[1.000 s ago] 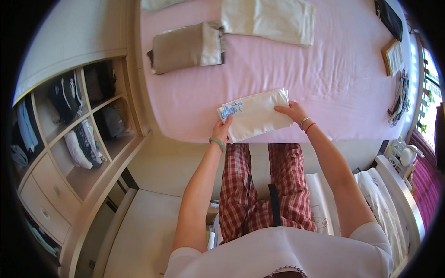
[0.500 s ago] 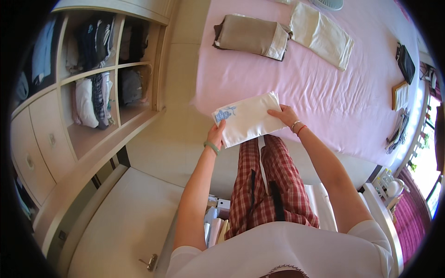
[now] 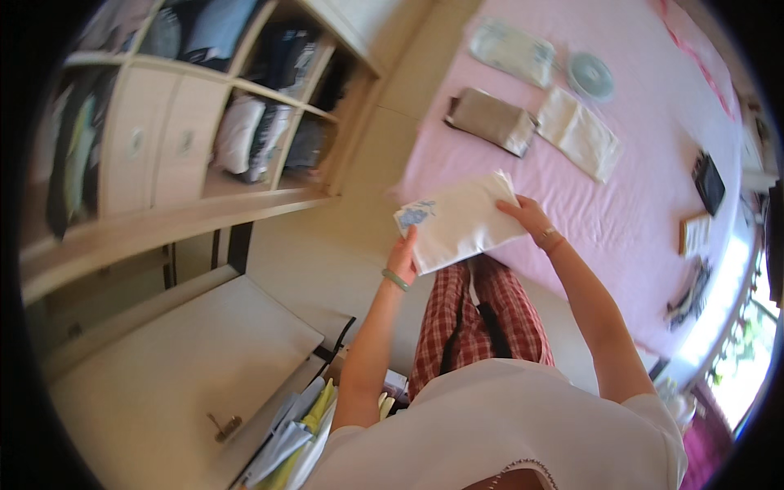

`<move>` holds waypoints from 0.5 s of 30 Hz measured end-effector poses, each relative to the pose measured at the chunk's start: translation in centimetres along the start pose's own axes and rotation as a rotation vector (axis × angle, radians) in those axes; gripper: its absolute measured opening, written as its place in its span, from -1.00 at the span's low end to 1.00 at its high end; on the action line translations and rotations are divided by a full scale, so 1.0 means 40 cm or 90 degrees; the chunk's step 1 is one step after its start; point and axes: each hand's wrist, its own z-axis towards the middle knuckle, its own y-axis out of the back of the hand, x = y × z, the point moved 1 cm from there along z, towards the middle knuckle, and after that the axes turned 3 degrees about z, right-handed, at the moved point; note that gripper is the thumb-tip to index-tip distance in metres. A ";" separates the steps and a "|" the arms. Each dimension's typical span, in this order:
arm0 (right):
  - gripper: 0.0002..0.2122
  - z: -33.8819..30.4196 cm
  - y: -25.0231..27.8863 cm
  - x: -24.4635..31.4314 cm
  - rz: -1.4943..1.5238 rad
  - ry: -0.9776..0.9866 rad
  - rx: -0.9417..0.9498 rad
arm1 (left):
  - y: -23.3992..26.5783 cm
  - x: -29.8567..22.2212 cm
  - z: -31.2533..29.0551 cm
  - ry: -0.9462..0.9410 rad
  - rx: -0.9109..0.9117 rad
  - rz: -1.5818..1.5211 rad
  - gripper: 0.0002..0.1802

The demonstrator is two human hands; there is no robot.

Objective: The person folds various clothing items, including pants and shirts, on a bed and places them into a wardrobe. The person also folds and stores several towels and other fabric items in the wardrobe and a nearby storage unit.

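Note:
Between my two hands is a folded white cloth [image 3: 465,224], stacked in layers, with a blue pattern at its left corner. My left hand [image 3: 402,257], below a green bangle, grips its left end with the thumb on top. At the upper right edge, my right hand [image 3: 529,217] pinches the cloth, thumb over it and the other fingers mostly hidden beneath. The cloth is held in the air in front of my legs, by the near edge of a bed with a pink sheet [image 3: 588,237].
On the bed lie a folded brown fabric [image 3: 492,120], a folded cream cloth [image 3: 578,133], a pale patterned cloth [image 3: 513,51], a round fan [image 3: 590,77] and a black bag [image 3: 709,181]. An open wardrobe [image 3: 155,139] with clothes stands left. A white door [image 3: 188,351] is lower left.
My view has swung leftward, bringing more of the wardrobe, the whole fan and the patterned cloth into sight. Both hands keep hold of the white cloth.

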 end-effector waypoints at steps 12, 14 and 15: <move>-0.50 -0.081 -0.228 0.270 0.124 0.049 0.245 | 0.024 -0.164 -0.314 -0.192 -0.030 -0.151 -0.46; -0.50 -0.062 -0.296 0.338 0.128 0.050 0.279 | 0.049 -0.238 -0.341 -0.216 -0.018 -0.170 -0.46; -0.50 -0.049 -0.339 0.374 0.131 0.057 0.299 | 0.071 -0.279 -0.353 -0.239 -0.016 -0.166 -0.46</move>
